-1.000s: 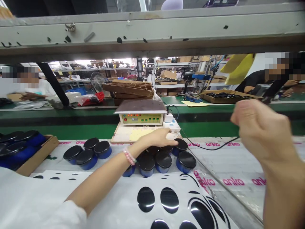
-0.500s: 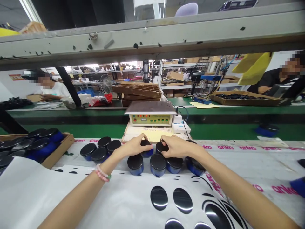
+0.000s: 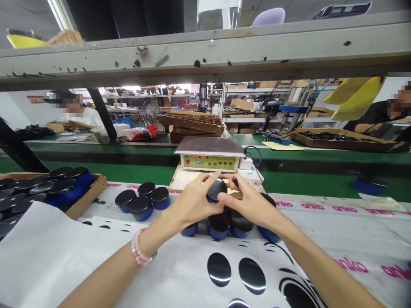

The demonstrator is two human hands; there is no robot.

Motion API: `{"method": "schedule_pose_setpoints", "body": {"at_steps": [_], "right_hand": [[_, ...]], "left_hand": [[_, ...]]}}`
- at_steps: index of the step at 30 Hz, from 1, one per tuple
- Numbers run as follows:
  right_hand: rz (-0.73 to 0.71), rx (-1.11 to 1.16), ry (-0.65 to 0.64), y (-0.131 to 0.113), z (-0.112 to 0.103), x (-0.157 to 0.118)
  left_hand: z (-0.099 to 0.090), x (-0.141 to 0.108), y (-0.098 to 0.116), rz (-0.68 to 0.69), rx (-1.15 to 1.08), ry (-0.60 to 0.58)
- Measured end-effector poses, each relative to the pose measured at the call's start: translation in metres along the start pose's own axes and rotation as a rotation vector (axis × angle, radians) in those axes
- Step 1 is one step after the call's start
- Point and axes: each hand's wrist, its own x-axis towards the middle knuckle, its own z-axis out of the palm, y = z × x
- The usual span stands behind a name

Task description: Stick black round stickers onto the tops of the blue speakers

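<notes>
Between left hand (image 3: pixel 189 203), right hand (image 3: pixel 248 201), black-lidded jar (image 3: pixel 217 190)

**Round black-topped jar** (image 3: pixel 217 190): one, glossy domed top, tilted, lifted clear, body mostly hidden, held between left hand (image 3: pixel 192 203) and right hand (image 3: pixel 248 205). **Blue jars with black lids** (image 3: pixel 218 226): cluster directly beneath, upright, partly hidden by both hands, near the far edge of the bench (image 3: pixel 324 214).

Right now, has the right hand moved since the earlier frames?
Yes. Against the control box, the right hand has come left and down from its raised spot far to the box's right. It now sits under the box's right end, against a black-lidded blue jar.
</notes>
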Motion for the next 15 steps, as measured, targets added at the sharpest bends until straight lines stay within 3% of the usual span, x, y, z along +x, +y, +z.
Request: {"method": "schedule_pose_setpoints", "body": {"at_steps": [5, 9, 15], "right_hand": [[-0.064, 0.142, 0.114, -0.013, 0.000, -0.007], [-0.131, 0.178, 0.170, -0.019, -0.002, -0.010], [-0.118, 0.254, 0.274, -0.030, 0.000, -0.014]], "left_hand": [[-0.003, 0.002, 0.027, 0.223, 0.093, 0.260], [-0.006, 0.002, 0.036, 0.347, 0.197, 0.369], [-0.011, -0.002, 0.044, 0.404, 0.230, 0.348]]}}
